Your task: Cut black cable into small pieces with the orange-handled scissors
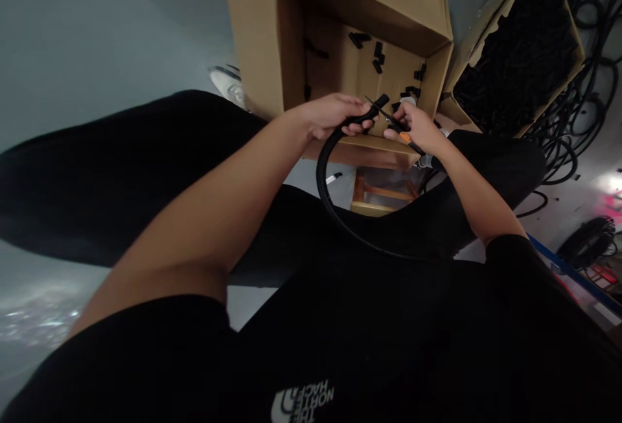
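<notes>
Fingers of left hand [335, 115] grasp black tube [322, 164]; right hand [415, 126] clasps scissors [405, 137], blades at tube. Cardboard box [257, 34] at 12 o'clock; fuller box [472, 54], 2 o'clock.

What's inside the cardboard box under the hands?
Scattered short black pieces lie in the box. The left hand, right hand and black tube hide part of its near side; anything behind them can't be seen.

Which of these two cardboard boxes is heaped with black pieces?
The right cardboard box, its black heap nearing the rim; the left box shows only a few scattered pieces.
</notes>
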A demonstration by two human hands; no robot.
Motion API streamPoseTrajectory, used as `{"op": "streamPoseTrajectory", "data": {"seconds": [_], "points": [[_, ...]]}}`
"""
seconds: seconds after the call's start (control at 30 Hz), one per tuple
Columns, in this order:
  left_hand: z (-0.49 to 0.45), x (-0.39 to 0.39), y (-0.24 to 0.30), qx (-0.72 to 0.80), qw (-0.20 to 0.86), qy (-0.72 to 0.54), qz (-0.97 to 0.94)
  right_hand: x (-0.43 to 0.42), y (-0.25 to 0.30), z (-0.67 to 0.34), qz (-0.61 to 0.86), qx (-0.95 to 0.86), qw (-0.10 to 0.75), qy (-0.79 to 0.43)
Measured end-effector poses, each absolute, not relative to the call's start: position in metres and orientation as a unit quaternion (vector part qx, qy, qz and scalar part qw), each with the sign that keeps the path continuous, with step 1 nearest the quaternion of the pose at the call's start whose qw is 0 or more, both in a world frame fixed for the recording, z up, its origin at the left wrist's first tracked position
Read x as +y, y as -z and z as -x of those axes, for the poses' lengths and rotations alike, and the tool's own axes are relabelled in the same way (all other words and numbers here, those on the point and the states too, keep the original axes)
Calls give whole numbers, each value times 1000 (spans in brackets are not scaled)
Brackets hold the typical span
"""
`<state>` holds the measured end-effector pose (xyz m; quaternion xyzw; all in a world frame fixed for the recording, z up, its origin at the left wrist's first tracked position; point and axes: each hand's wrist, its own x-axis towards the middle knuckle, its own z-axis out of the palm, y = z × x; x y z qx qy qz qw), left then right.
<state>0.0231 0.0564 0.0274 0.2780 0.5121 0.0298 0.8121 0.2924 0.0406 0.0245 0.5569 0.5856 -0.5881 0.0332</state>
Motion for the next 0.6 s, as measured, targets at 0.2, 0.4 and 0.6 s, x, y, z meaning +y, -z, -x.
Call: {"op": "streamPoseTrajectory", "data": {"seconds": [0.2,0.4,0.6], "points": [[-47,42,-17,587,719,-56,-367,38,-38,-284,-574,619,109,526],[-51,35,5,630,613,-72,-471,40,-38,-284,-592,618,111,505],[-52,27,10,609,612,-103,-494,38,-40,-277,-603,567,99,552]]}}
